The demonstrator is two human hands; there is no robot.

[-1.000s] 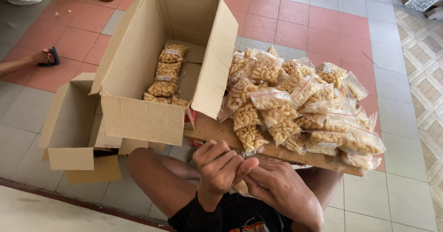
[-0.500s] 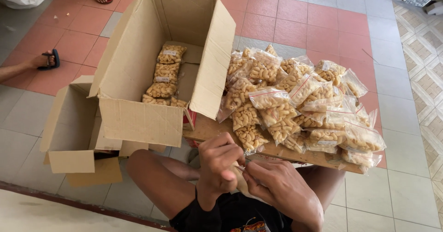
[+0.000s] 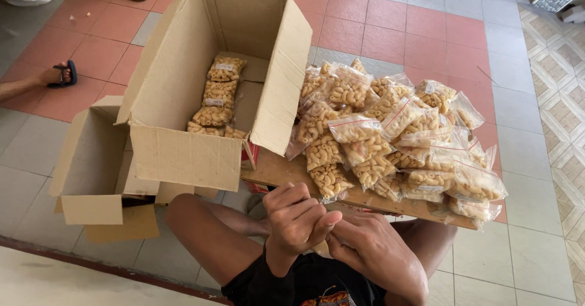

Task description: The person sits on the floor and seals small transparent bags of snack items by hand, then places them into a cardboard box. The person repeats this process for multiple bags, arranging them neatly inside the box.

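1. Two hands meet low in the head view: the left hand (image 3: 298, 218) is curled into a loose fist and the right hand (image 3: 375, 254) presses against it; whatever they pinch is hidden between the fingers, so I cannot tell.
2. Just beyond, glossy clear snack bags (image 3: 390, 138) of ridged yellow macaroni pile on a rough wooden board (image 3: 274, 171).
3. Matte corrugated cardboard box (image 3: 201, 93) holds a few bags; a smaller box (image 3: 91, 160) adjoins.
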